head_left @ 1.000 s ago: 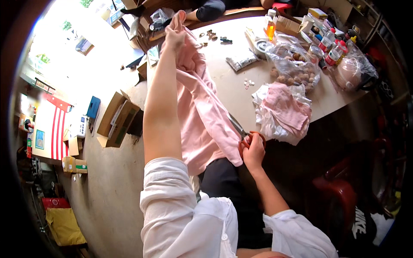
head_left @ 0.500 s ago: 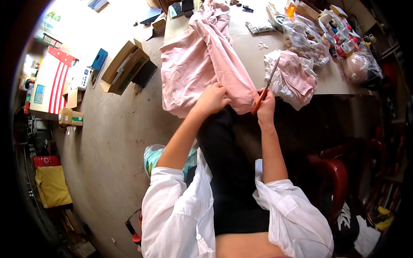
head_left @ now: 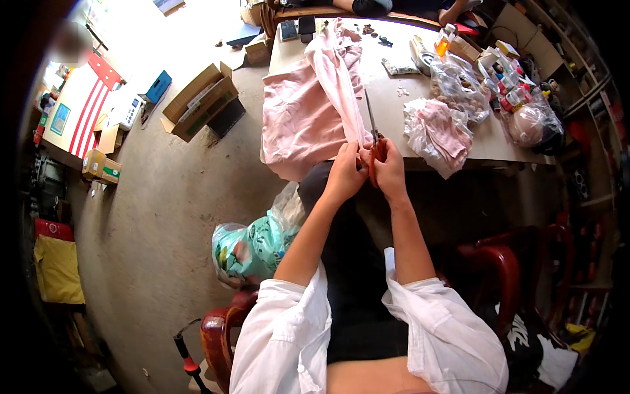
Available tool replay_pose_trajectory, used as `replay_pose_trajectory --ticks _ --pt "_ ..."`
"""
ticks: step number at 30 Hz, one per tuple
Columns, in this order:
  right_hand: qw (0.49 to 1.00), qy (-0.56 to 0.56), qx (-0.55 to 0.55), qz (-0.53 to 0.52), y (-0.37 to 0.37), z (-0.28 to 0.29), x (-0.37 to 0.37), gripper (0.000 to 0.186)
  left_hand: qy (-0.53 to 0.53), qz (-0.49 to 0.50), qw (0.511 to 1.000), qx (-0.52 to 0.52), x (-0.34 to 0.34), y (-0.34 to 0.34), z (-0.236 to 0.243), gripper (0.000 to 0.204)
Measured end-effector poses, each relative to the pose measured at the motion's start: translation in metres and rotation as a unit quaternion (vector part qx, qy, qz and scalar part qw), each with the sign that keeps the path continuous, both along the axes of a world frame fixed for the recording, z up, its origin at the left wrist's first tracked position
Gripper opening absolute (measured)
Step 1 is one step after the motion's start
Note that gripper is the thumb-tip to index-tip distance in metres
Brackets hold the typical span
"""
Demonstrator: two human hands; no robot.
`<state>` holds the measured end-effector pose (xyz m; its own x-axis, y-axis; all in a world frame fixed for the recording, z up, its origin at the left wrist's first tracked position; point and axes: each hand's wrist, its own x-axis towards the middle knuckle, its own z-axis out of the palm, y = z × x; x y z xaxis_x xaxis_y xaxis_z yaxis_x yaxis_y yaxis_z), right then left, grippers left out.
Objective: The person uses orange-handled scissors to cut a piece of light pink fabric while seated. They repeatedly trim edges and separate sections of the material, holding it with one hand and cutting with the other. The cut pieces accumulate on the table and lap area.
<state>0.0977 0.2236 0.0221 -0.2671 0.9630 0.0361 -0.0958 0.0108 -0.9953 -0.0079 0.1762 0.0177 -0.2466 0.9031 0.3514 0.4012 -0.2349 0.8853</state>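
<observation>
Pink garment (head_left: 298, 111), likely soft and light, draped the bench (head_left: 388, 105); the left grip (head_left: 348, 171) pinched its near end, seemingly the best hold, the right grip (head_left: 392, 172) clasping scissors (head_left: 375, 156).

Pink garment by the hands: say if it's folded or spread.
Mostly spread: the pink garment lies broad across the table, bunched at its far end.
</observation>
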Motion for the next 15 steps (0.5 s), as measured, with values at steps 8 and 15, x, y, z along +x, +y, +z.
replay_pose_trajectory --ticks 8,15 --pt "0.997 0.054 -0.051 -0.022 -0.018 0.001 0.04 0.018 -0.463 -0.005 0.881 -0.1 0.03 -0.002 -0.036 0.022" --pt "0.999 0.019 -0.022 -0.037 -0.023 -0.02 0.047 0.019 -0.509 -0.01 0.857 -0.08 0.038 -0.002 -0.043 0.017"
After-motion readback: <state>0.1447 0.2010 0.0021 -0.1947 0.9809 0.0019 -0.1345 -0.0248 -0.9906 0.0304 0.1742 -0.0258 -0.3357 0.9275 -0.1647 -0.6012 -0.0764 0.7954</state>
